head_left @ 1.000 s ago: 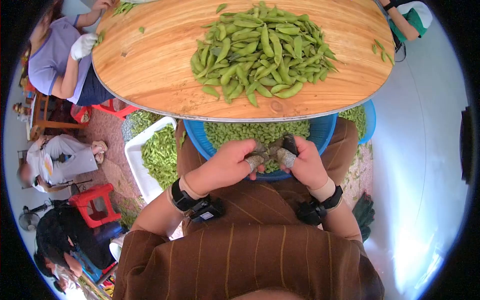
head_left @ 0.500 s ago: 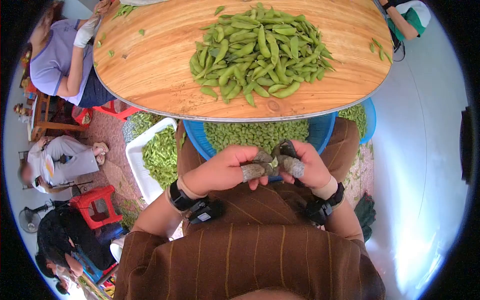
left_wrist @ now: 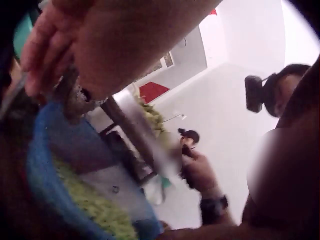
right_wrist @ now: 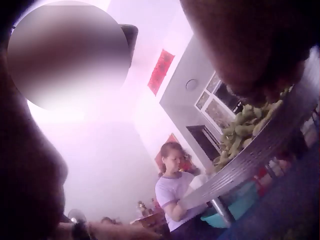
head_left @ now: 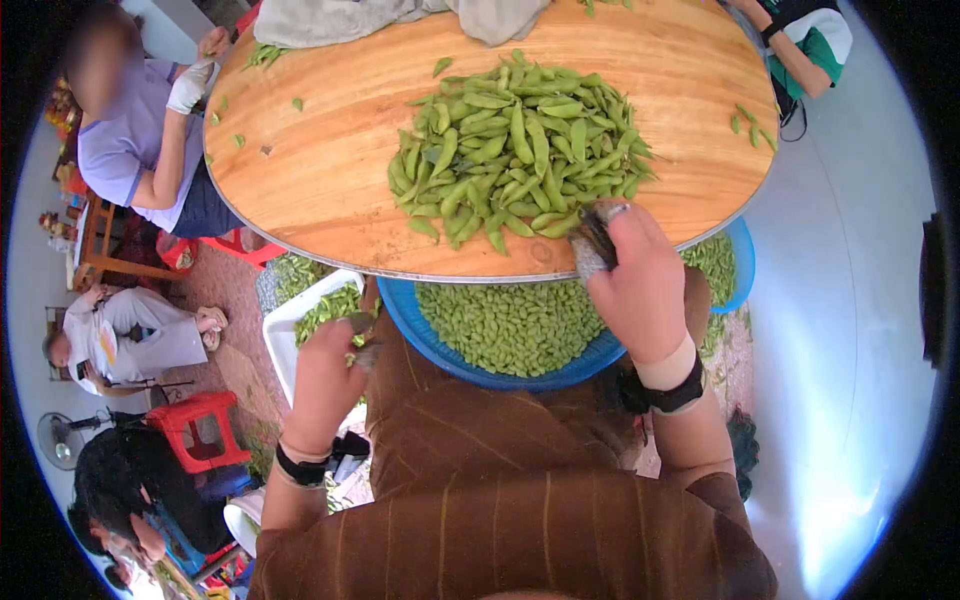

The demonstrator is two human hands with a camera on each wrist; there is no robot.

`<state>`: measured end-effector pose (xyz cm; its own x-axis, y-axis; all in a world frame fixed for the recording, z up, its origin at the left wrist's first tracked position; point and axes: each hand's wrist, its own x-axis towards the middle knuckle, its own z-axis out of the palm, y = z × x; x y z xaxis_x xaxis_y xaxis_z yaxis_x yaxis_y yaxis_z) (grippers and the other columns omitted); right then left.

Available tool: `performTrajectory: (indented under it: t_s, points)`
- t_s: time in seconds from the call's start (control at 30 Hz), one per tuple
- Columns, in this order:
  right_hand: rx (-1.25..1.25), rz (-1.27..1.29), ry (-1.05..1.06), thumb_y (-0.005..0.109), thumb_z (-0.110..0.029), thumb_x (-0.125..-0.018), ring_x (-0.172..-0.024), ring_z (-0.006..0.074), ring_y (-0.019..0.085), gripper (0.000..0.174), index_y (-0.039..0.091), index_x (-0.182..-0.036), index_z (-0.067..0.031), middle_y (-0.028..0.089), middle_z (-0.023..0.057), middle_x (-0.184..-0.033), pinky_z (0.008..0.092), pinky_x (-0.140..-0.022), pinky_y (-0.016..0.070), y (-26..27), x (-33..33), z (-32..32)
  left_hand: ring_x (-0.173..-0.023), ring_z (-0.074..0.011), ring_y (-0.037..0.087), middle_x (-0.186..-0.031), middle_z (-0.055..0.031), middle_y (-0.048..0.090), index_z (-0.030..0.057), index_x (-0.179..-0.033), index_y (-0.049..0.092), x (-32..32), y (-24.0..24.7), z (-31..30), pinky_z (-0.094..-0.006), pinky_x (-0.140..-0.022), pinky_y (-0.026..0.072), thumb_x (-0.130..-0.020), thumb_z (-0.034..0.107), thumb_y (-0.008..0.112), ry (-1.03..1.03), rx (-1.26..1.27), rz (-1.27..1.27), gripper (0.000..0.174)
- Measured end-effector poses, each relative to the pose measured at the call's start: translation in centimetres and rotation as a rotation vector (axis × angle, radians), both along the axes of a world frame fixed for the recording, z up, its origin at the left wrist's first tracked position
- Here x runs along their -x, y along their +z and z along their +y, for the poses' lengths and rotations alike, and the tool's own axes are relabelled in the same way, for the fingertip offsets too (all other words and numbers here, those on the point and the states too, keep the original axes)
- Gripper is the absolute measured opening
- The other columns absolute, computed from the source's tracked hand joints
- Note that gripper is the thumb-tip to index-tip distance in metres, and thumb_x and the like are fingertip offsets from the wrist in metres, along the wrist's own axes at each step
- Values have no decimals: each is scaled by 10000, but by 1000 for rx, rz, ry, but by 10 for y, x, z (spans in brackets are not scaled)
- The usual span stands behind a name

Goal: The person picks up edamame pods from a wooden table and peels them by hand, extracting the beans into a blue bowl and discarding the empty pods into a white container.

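My right hand (head_left: 640, 280) reaches over the near edge of the wooden table (head_left: 320, 170). Its thumb and fingertips, in worn grey finger covers, come together at the end of a green soybean pod (head_left: 558, 226), at the near right of a heap of pods (head_left: 500, 150). My left hand (head_left: 328, 378) hangs over a white tub (head_left: 280, 325) holding green pods or shells, its covered fingers loose and slightly apart. In the left wrist view this hand (left_wrist: 50, 55) is blurred. Between my knees, a blue basin (head_left: 400, 310) holds many shelled green beans (head_left: 510, 325).
A second blue basin (head_left: 742, 265) with pods stands right of my knee. Grey cloth (head_left: 340, 20) lies on the table's far side. A person in a lilac shirt (head_left: 130, 150) works at the table's left; another person's arm (head_left: 800, 65) is at the far right. A red stool (head_left: 198, 430) stands left.
My hands were together over the basin, working at a pod; now they are apart. The right has moved up to the heap, the left across to the white tub. The head view has shifted slightly.
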<state>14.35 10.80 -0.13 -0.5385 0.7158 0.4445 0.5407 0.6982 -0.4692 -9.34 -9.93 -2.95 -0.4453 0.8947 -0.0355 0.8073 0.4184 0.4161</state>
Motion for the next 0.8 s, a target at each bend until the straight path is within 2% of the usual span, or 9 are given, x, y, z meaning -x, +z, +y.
performTrajectory:
  t_s: [0.07,0.17,0.23,0.33,0.47,0.67,0.73,0.77,0.8]
  points:
    - [-19,17,17,608,-26,-689,-782,368,584,255,563,-940,-23,588,161,-948,421,-654,492,-2,5,2,-732,-353,594,-825,-178,582,-9,-910,588,-19,19,24,-416,-642,486,-756,141,687,-276,-177,32,236]
    - [-66,-22,60,613,-20,-670,-753,364,582,263,565,-929,-36,578,149,-907,422,-626,488,-1,1,-1,-784,-345,596,-878,-184,585,-6,-920,574,-46,28,56,-400,-651,490,-728,84,671,-393,-239,-64,234]
    - [18,-126,82,609,-7,-646,-741,362,573,276,563,-916,-43,556,145,-850,426,-615,478,1,-7,-3,-763,-318,594,-888,-161,577,4,-886,576,-63,31,79,-376,-631,488,-702,44,625,-564,-442,59,195]
    - [64,-80,122,599,0,-628,-733,366,562,286,561,-908,-38,532,148,-812,433,-606,467,-5,-15,-4,-731,-286,585,-860,-137,546,19,-839,567,-85,28,110,-368,-605,483,-690,53,583,-566,-462,190,153]
    - [53,-70,98,576,12,-613,-730,373,548,280,557,-890,-22,526,155,-779,426,-604,458,-10,-23,-4,-718,-313,572,-863,-134,522,24,-839,552,-99,20,133,-412,-606,478,-649,30,601,-478,-373,181,196]
    - [373,364,-48,591,-29,-715,-712,396,562,161,555,-865,14,565,203,-742,376,-616,467,-20,-29,-16,-705,-307,567,-835,-124,487,28,-842,548,-103,21,134,-397,-590,474,-623,39,622,-516,-397,169,231]
    - [388,220,-51,595,-6,-789,-753,118,588,198,607,-984,30,647,117,-822,268,-705,477,-19,-35,-14,-652,-260,571,-785,-105,495,39,-784,546,-106,20,134,-363,-550,474,-719,65,557,-461,-465,219,72]
    - [389,222,-51,595,-6,-789,-753,118,588,198,607,-984,30,647,117,-822,268,-705,477,-19,-36,-15,-652,-260,571,-785,-105,495,39,-784,546,-108,20,134,-363,-550,474,-719,65,557,-461,-464,220,72]
    - [380,240,-63,601,-29,-774,-757,249,595,193,597,-960,19,625,167,-817,309,-683,482,-18,-35,-15,-667,-277,573,-803,-112,490,39,-814,544,-112,20,135,-374,-557,474,-672,62,593,-436,-462,199,152]
